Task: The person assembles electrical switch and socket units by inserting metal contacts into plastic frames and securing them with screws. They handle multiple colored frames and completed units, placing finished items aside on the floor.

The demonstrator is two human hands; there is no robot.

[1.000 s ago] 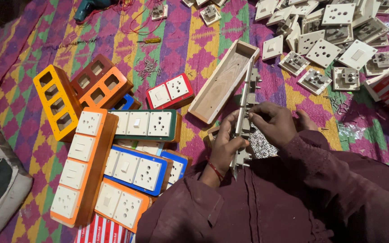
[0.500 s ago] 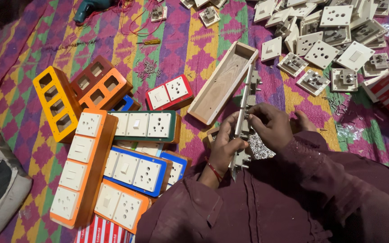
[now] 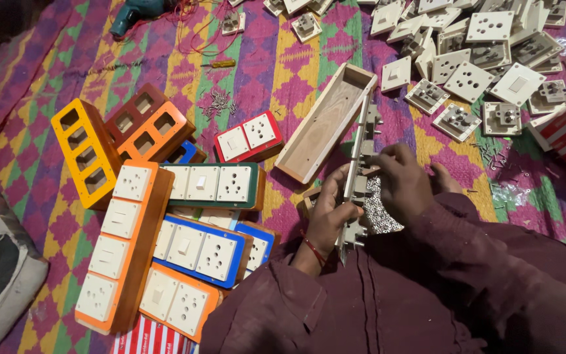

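A long switch panel [image 3: 356, 172], seen edge-on near the centre of the view, is clamped by the left hand [image 3: 331, 211] round its lower part, while the right hand's [image 3: 401, 183] fingertips are pinched on a fitting along its right edge. The open wooden box [image 3: 325, 122] lies just beside it at 11 o'clock with no panel on it, so fitting and closing appear to be left. Finished coloured switchboards [image 3: 185, 242] are stacked at 9 o'clock, and many loose sockets [image 3: 486, 59] lie at 1 o'clock.
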